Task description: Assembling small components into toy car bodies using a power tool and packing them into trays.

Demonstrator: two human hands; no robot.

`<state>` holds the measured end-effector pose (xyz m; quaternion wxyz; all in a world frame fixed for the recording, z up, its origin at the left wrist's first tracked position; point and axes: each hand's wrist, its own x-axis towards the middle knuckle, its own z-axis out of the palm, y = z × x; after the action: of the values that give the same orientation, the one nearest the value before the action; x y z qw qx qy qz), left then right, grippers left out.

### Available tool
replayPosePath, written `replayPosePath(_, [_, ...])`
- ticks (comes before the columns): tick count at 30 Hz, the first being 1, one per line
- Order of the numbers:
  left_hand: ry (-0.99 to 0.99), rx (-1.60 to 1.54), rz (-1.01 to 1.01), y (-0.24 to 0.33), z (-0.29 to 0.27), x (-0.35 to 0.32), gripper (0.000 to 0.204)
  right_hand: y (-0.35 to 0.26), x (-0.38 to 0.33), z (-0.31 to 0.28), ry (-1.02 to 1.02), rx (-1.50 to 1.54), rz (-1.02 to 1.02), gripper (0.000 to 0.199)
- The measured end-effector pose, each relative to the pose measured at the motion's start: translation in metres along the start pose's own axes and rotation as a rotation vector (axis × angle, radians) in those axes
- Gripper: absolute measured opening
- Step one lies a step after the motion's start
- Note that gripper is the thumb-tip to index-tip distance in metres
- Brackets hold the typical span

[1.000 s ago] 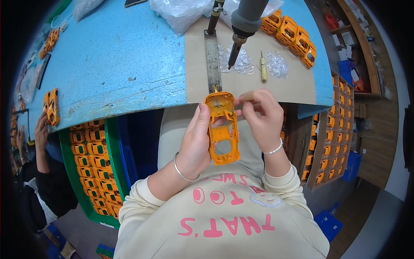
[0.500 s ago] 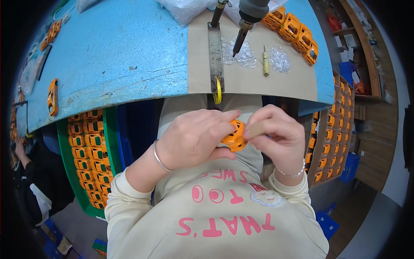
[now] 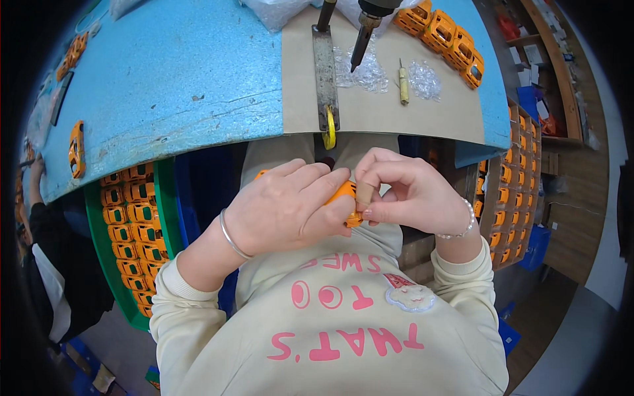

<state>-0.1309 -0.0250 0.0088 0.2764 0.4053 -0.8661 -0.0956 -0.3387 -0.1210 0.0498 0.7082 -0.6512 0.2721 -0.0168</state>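
Over my lap, my left hand (image 3: 285, 206) is wrapped round an orange toy car body (image 3: 343, 193), which it mostly covers. At the car's right end is my right hand (image 3: 413, 193), thumb and fingers drawn together in a pinch against it. A tan wrap covers one fingertip of that hand. Whatever small piece may be between these fingers is hidden. Beyond my hands, small clear plastic parts (image 3: 364, 71) lie on a brown sheet at the table, with a second pile of clear pieces (image 3: 424, 80) to their right.
A dark-tipped tool (image 3: 362, 46) hangs over the table near a metal bar (image 3: 325, 79) with a yellow loop (image 3: 329, 129). A thin yellow-handled tool (image 3: 403, 86) lies between the piles. Orange car bodies fill a green crate (image 3: 173, 218) at left and compartmented boxes at right. Another person sits far left.
My left hand has turned and shifted left, hiding more of the car body. The right hand has turned, its fingers now closed at the car's end. The view has shifted slightly.
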Motion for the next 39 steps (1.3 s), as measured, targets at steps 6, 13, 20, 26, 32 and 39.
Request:
replayPosePath(6, [0.038, -0.123, -0.019, -0.002, 0.005, 0.001, 0.039, -0.002, -0.003, -0.002, 0.003, 0.036, 0.02, 0.011])
replayPosePath(13, [-0.05, 0.033, 0.051, -0.002, 0.003, 0.001, 0.044, 0.01, 0.009, -0.007, -0.076, 0.196, 0.173, 0.011])
replayPosePath(20, [-0.042, -0.175, -0.046, 0.0, 0.011, -0.005, 0.036, 0.012, 0.008, -0.009, -0.117, 0.026, 0.129, 0.012])
replayPosePath(26, [-0.055, -0.077, 0.0, -0.002, 0.01, -0.002, 0.043, 0.015, 0.014, -0.011, -0.155, 0.084, 0.201, 0.012])
replayPosePath(32, [-0.004, -0.141, -0.061, -0.004, 0.009, -0.008, 0.035, 0.031, 0.012, 0.001, 0.039, 0.643, 0.053, 0.007])
replayPosePath(39, [0.565, -1.403, -0.762, -0.01, 0.035, -0.003, 0.044, 0.063, 0.014, 0.039, 0.174, 0.496, 0.111, 0.022])
